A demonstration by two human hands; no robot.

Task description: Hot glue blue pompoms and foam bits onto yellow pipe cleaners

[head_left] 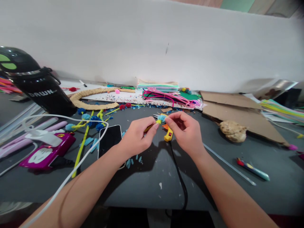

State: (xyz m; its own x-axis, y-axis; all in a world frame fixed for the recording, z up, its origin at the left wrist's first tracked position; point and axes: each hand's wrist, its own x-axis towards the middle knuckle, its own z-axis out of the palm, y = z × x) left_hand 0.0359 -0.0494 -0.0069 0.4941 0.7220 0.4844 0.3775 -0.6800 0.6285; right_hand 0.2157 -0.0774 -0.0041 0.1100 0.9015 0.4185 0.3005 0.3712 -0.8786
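A small pipe cleaner flower (161,118) with light blue petals and a yellow base is held up over the middle of the table. My left hand (140,136) is closed around its stem, pinching near the yellow base. From the other side, the thumb and finger of my right hand (186,131) pinch at the blue petals; any loose piece between them is too small to make out. Just below lies a yellow hot glue gun (168,134) with a black cord. Cut light blue pipe cleaner pieces (129,163) are scattered beside a phone (109,141), partly behind my left arm.
A black bottle (38,85) stands at left, near a magenta power adapter (47,152) with a white cable crossing my left forearm. Pink pipe cleaners (161,95) lie at the back. Cardboard (237,115), a glue stick (230,164) and a craft knife (254,170) are at right.
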